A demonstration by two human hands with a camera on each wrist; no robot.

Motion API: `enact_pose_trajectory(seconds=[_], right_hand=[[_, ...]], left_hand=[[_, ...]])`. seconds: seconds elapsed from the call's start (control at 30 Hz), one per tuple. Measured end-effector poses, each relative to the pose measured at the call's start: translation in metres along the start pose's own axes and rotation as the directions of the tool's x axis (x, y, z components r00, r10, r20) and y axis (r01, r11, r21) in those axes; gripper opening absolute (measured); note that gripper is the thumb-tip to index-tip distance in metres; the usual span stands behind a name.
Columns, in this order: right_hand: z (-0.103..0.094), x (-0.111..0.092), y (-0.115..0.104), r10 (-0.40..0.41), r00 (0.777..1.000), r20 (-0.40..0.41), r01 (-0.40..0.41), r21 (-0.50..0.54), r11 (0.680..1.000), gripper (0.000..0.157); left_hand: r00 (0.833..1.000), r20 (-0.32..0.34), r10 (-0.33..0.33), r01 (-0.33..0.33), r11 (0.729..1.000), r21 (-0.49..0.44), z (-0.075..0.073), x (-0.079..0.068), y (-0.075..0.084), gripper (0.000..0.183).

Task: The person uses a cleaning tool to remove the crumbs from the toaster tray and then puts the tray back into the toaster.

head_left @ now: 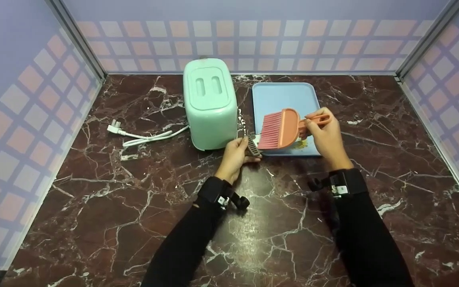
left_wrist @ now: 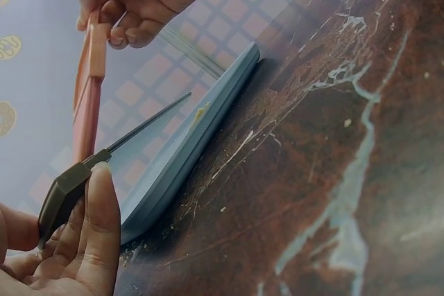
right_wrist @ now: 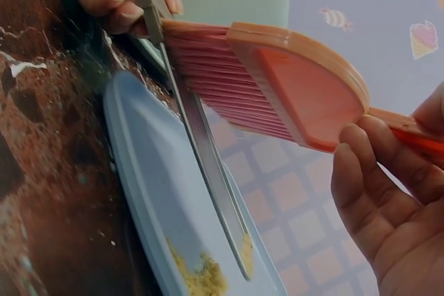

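Observation:
My left hand (head_left: pixel 234 157) pinches the dark grey end of a slim metal crumb tray (right_wrist: pixel 209 164), which slopes down over a light blue tray (head_left: pixel 285 95). In my right hand (head_left: pixel 327 137) is the handle of an orange brush (head_left: pixel 289 127); its pink bristles touch the crumb tray close to the grey end, as the right wrist view shows. Yellow crumbs (right_wrist: pixel 205 279) lie on the blue tray, and a few cling to the far tip of the crumb tray. Just left of my left hand stands a mint green toaster (head_left: pixel 211 107) with a lid over its top.
The toaster's white cord (head_left: pixel 150 138) lies bundled on the left, ending in a plug (head_left: pixel 114 126). A dark red marbled tabletop (head_left: pixel 134 223) bears everything, with small crumbs scattered on it. Tiled-pattern panels (head_left: pixel 253 38) enclose the back and both sides.

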State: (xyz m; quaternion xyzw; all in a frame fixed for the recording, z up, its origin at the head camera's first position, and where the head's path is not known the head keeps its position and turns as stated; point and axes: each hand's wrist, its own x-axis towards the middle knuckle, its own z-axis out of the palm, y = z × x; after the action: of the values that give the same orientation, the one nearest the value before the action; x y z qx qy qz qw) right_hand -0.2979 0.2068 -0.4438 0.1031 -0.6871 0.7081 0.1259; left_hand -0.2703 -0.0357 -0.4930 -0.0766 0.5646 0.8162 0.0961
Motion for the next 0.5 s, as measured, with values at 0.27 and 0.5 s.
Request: enact_pose_trajectory(seconds=[0.27,0.5], right_hand=[[-0.016,0.004,0.0,0.043,0.998,-0.038,-0.043,-0.021,0.999,0.013],[-0.027,0.007,-0.002,0.122,0.991,-0.056,-0.121,0.021,0.992,0.01]], left_hand=[[1.0,0.003,-0.003,0.003,1.0,0.001,0.002,0.001,0.0,0.03],[1.0,-0.005,-0.004,0.004,1.0,0.0,0.001,0.0,0.001,0.03]])
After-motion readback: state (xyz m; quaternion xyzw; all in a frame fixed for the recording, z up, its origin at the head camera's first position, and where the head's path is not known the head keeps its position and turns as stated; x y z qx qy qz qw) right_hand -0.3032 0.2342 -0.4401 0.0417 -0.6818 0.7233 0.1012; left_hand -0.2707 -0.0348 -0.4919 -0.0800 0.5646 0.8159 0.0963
